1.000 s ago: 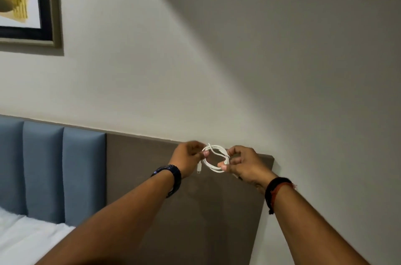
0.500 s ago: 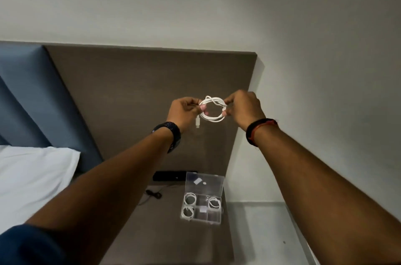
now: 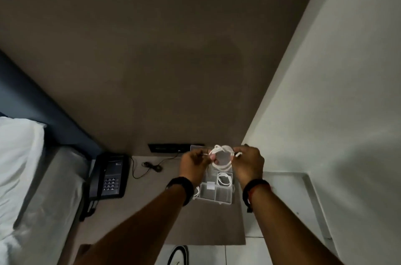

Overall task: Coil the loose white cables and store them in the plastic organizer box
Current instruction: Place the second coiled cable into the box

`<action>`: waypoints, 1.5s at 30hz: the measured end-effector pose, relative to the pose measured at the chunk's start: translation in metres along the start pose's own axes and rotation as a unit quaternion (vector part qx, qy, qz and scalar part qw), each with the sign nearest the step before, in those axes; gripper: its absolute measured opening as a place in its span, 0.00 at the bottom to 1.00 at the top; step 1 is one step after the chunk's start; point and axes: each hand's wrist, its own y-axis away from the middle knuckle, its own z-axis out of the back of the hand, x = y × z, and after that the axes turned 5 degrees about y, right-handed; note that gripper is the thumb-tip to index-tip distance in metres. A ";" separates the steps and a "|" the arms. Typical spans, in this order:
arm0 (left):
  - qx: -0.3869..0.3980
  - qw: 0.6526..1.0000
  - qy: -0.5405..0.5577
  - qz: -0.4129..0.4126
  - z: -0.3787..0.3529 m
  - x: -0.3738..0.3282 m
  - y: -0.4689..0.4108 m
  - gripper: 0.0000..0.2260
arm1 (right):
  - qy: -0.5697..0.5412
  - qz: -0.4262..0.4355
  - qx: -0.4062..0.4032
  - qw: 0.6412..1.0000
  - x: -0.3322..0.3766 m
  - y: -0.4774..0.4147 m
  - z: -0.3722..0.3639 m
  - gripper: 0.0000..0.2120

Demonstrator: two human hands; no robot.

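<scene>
A white cable (image 3: pixel 223 157) wound into a small coil hangs in the air between my two hands. My left hand (image 3: pixel 194 165) pinches its left side and my right hand (image 3: pixel 249 164) pinches its right side, where a plug end sticks out. Directly beneath sits the clear plastic organizer box (image 3: pixel 217 194) on the bedside table (image 3: pixel 152 204), its lid open toward the wall. One coiled white cable (image 3: pixel 224 179) lies in a back compartment, another coiled cable (image 3: pixel 197 191) shows at the box's left side, partly hidden by my left wrist.
A black desk phone (image 3: pixel 108 177) stands at the table's left, with a thin black cord (image 3: pixel 149 167) trailing to a dark wall socket panel (image 3: pixel 171 148). A bed with a white pillow (image 3: pixel 17 156) lies left. White wall and tiled floor (image 3: pixel 280 210) are right.
The view has tilted down from the wall to the bedside table. Both hands, still holding the coil, have come down to just above the organizer box.
</scene>
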 end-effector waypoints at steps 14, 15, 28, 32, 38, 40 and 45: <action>-0.010 0.994 0.022 0.109 0.031 0.265 -0.130 0.03 | -0.225 -0.196 0.076 0.951 -0.228 -0.093 -0.196 0.18; -0.018 0.993 0.020 0.111 0.031 0.276 -0.136 0.04 | -0.218 -0.190 0.075 0.954 -0.236 -0.097 -0.204 0.15; -0.117 0.986 -0.041 0.110 0.029 0.335 -0.162 0.07 | -0.102 -0.081 0.072 0.989 -0.267 -0.107 -0.241 0.18; -0.145 0.986 -0.053 0.066 0.025 0.340 -0.165 0.09 | -0.029 -0.045 0.046 0.998 -0.274 -0.107 -0.247 0.19; -0.144 0.981 -0.129 0.033 0.029 0.348 -0.164 0.08 | 0.013 -0.009 0.000 1.000 -0.276 -0.100 -0.258 0.17; -0.144 0.977 -0.156 0.013 0.031 0.351 -0.161 0.08 | 0.024 0.007 -0.008 1.000 -0.276 -0.098 -0.260 0.16; -0.119 0.955 -0.270 -0.038 0.037 0.353 -0.156 0.05 | 0.055 0.037 -0.012 0.998 -0.283 -0.096 -0.262 0.16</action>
